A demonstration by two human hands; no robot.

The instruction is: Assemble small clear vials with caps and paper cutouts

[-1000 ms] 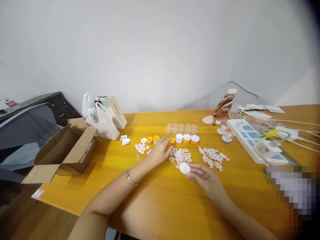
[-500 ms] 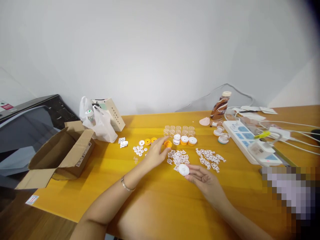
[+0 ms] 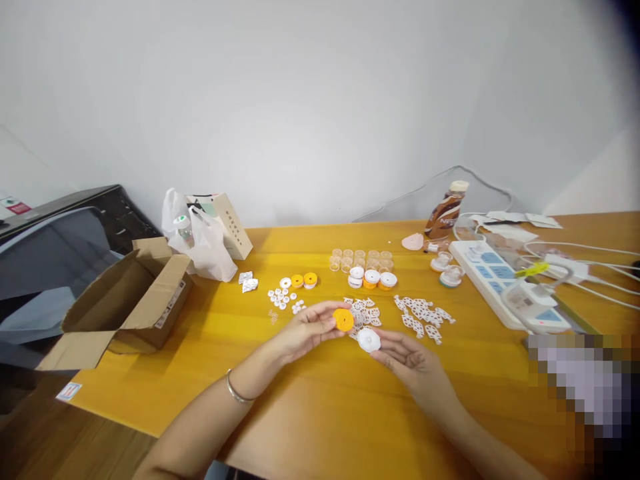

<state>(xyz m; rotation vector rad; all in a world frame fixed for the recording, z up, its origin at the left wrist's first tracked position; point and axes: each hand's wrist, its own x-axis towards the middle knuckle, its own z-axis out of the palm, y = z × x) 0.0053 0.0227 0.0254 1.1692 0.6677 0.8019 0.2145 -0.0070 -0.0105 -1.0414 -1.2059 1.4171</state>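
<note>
Between its thumb and fingers, my left hand (image 3: 310, 327) grips an orange round cap (image 3: 343, 320). A white round disc (image 3: 369, 340) is pinched in my right hand (image 3: 410, 360), just right of and below the orange cap. Both pieces are held above the table, close to each other. Behind them lies a pile of white cut-out plastic pieces (image 3: 367, 310), partly covered by the hands. Farther back sit white-and-orange round caps (image 3: 371, 279) in front of clear cups (image 3: 360, 257). Orange and white rings (image 3: 311, 279) stand to the left, near small white knobs (image 3: 281, 298).
An open cardboard box (image 3: 145, 307) stands at the left, beside a white plastic bag (image 3: 210, 250) and a carton (image 3: 235, 230). More white cut-outs (image 3: 423, 313) lie at right. A brown bottle (image 3: 447, 210), assembled pieces (image 3: 451, 275) and a power strip (image 3: 493, 287) with cables occupy the right side.
My left hand has come down and nearer with the orange cap, beside the white disc. My right hand has stayed almost in place, holding the disc.
</note>
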